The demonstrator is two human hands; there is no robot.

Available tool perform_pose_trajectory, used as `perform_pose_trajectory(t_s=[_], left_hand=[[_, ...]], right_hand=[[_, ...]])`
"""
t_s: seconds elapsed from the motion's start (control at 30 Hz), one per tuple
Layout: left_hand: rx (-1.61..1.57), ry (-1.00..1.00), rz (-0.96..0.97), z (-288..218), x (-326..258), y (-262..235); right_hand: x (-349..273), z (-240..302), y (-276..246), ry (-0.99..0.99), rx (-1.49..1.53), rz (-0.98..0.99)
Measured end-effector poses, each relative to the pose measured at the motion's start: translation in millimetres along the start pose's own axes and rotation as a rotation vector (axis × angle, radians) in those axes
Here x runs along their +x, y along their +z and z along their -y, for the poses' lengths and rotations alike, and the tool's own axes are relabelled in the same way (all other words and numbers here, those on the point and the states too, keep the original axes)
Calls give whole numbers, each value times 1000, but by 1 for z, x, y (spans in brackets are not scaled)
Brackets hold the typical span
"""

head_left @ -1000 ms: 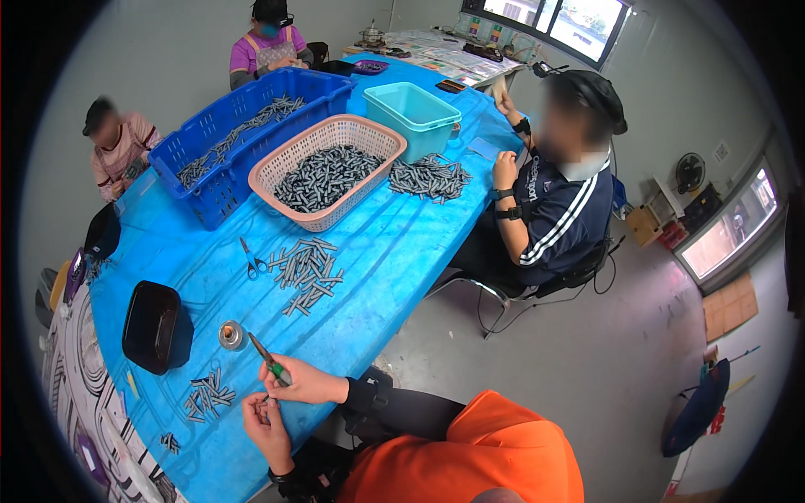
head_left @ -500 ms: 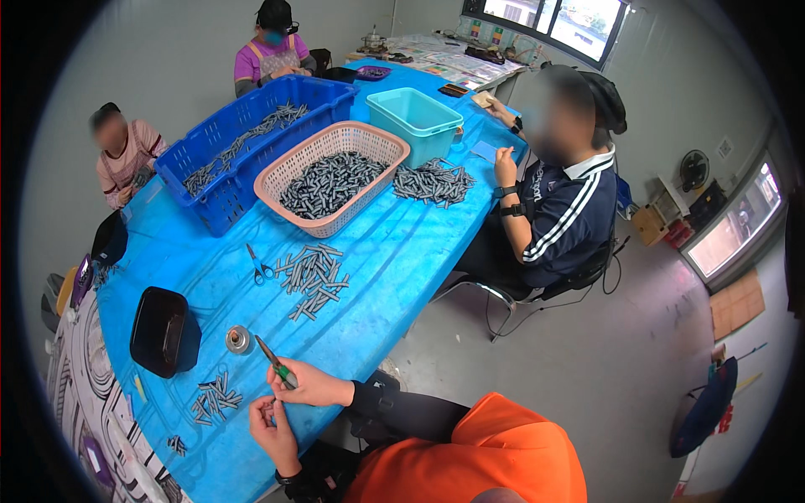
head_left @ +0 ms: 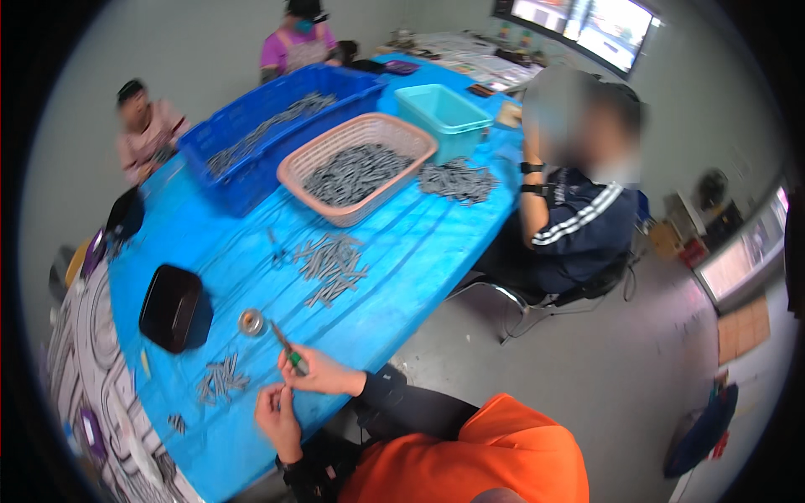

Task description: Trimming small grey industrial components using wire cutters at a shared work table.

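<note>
The work was judged to be partway through: many loose grey pieces were left near the left hand, with a smaller cluster beyond them and a larger heap farther up. Which of these had been finished could not be told. A green-handled tool was gripped in the closed right hand, its tip held near a round tin. The left hand was held just beside the right, its fingers bent inward; whether anything was pinched there could not be told through the blur.

The worktop was covered in blue. On it were set a dark container, scissors, a pink basket and a blue crate, both filled with similar pieces, and a turquoise tub. Another pile was heaped beside the basket. Three co-workers were seated or stationed around it. The room was enclosed by pale walls, with a window above and a grey floor below.
</note>
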State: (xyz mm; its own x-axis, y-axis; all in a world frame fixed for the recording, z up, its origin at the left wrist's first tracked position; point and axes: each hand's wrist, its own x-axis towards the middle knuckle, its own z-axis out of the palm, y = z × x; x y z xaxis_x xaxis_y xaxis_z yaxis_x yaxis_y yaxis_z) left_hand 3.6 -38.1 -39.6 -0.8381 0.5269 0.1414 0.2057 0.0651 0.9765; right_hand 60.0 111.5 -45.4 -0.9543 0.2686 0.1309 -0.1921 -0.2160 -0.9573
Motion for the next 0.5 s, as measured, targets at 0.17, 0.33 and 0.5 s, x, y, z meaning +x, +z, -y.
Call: perform_pose_trajectory(t_s=[0.17, 0.33, 0.5], left_hand=[[-277, -87, 91, 10, 5, 10], [-381, -118, 75, 11, 2, 11], [-375, -123, 60, 5, -3, 6]], right_hand=[[-8, 0, -12, -26, -50, -111], [-14, 13, -12, 29, -8, -88], [-17, 20, -6, 81, 98, -75]])
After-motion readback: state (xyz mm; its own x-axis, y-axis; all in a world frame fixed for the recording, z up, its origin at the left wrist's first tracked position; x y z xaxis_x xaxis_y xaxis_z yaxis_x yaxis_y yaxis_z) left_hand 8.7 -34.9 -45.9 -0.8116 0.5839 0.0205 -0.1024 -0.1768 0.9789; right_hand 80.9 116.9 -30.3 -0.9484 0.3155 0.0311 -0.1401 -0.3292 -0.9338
